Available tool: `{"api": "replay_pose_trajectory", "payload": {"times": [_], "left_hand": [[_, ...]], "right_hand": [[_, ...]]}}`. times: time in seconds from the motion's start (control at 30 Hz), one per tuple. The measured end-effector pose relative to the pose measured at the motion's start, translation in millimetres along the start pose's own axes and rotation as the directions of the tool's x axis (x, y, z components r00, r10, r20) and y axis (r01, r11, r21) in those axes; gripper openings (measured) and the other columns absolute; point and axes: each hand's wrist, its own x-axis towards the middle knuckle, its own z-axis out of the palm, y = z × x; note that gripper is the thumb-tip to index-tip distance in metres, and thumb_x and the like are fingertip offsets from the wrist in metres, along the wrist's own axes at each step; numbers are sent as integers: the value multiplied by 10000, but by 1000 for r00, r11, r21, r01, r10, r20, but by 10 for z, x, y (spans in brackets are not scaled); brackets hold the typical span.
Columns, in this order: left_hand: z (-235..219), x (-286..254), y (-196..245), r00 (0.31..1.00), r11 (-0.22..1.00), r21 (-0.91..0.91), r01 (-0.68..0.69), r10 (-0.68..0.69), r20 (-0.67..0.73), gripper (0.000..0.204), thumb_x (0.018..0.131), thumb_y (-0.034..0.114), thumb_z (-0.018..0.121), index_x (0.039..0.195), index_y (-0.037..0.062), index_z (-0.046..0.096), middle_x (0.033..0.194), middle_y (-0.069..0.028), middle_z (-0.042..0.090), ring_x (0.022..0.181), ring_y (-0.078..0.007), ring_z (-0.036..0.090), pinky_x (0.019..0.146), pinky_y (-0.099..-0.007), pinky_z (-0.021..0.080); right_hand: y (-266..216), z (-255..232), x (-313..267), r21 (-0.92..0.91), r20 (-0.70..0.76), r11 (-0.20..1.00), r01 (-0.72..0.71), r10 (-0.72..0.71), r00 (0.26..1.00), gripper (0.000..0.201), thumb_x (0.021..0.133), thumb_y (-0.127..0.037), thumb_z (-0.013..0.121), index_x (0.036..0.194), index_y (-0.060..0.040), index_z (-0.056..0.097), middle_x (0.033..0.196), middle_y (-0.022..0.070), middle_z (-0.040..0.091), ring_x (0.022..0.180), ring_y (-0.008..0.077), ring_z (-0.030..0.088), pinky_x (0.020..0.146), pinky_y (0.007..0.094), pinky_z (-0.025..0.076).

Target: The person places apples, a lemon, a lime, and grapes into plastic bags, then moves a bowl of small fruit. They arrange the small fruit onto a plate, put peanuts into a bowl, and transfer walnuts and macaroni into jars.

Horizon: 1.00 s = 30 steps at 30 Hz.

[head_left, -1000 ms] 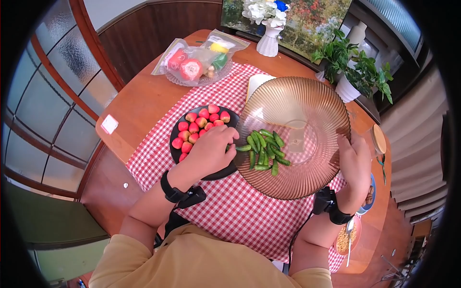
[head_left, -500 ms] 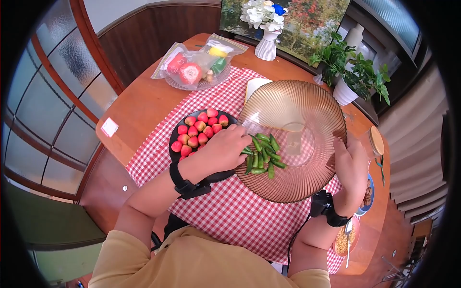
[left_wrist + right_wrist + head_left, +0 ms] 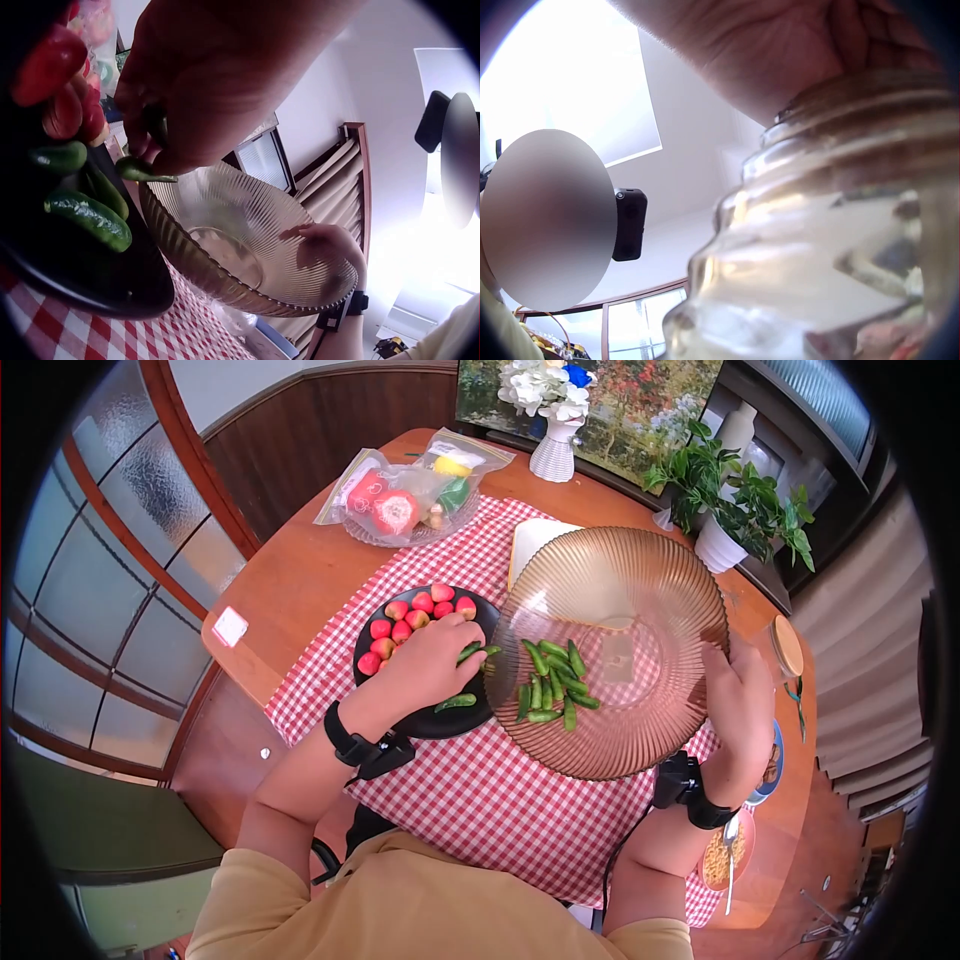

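Observation:
My left hand (image 3: 430, 660) is over the black plate (image 3: 462, 728) and pinches a green pepper (image 3: 142, 171) with a tapering end. Several other green peppers (image 3: 88, 220) lie on the plate below the fingers, beside small red-and-yellow apples (image 3: 380, 628). My right hand (image 3: 740, 695) grips the right rim of a large ribbed amber glass bowl (image 3: 660, 560). The bowl is tilted, its left rim overlapping the plate's right edge in the head view. A cluster of green peppers (image 3: 552, 685) lies in the left part of the bowl.
A red-checked cloth (image 3: 480, 790) covers the table's middle. At the back are a glass dish with bagged produce (image 3: 395, 510), a white flower vase (image 3: 553, 455) and a potted plant (image 3: 720, 545). A bowl with a spoon (image 3: 722, 860) and a blue-rimmed plate (image 3: 768, 785) stand at the right.
My left hand reached to the bowl's peppers, then moved left over the plate. Green peppers now show on the plate, and fewer lie in the bowl. My right hand stays on the rim.

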Motion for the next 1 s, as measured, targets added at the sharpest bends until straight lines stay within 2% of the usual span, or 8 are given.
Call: {"api": "replay_pose_trajectory", "payload": {"times": [0.13,0.2,0.33,0.4,0.47,0.53,0.73,1.0], "left_hand": [[-34,-1,-47,1000,999,-35,-24,24,18,155,840,159,642,892,17,605,911,-153,598,818,-311,605,718,-414,482],[-90,9,6,973,956,-204,209,-182,144,155,835,155,647,884,13,609,899,-144,600,806,-301,606,708,-398,480],[-135,62,128,952,955,-62,289,-281,119,145,817,144,675,891,30,625,929,-113,623,882,-270,600,781,-354,469],[-32,61,148,999,999,42,-28,30,-40,187,811,181,690,915,38,630,948,-112,620,921,-279,590,814,-358,458],[30,84,264,998,998,-14,-61,61,19,269,784,228,718,964,44,638,1020,-113,607,994,-286,562,850,-381,443],[127,125,363,939,939,-10,-343,343,32,339,761,255,738,1006,42,639,1078,-112,584,1045,-289,531,870,-388,433],[414,199,486,908,935,-120,-334,353,226,395,731,265,758,1027,32,640,1039,-117,571,1014,-295,520,863,-389,437],[376,87,414,943,959,-103,-266,281,178,180,717,144,722,815,51,603,911,-105,540,921,-290,525,772,-378,459]], "right_hand": [[60,-3,9,-30,-29,999,15,-16,999,276,862,-178,508,977,61,583,854,297,598,858,454,583,752,448,450],[35,-33,3,-27,-15,999,18,-18,1000,274,864,-182,511,970,60,584,858,304,592,871,461,575,752,456,446],[40,-32,-2,-71,-32,997,12,-14,999,269,865,-185,511,951,60,580,861,311,584,882,470,564,750,467,441],[45,-26,4,-82,-32,997,14,-17,999,265,864,-189,513,930,61,572,854,314,580,879,475,556,739,478,435],[45,-26,0,-85,-33,996,19,-22,999,261,863,-188,513,921,60,570,849,312,579,873,476,554,734,481,433],[39,-32,-9,-88,-34,996,24,-28,999,257,863,-186,514,913,60,568,844,311,579,866,477,553,729,484,431],[3,-24,-36,-67,-45,998,21,-24,999,253,859,-182,517,922,58,569,842,307,579,864,477,552,728,486,432],[19,-24,-38,-100,-53,995,19,-24,998,270,863,-187,518,986,44,586,870,296,595,890,465,561,752,481,441]]}}
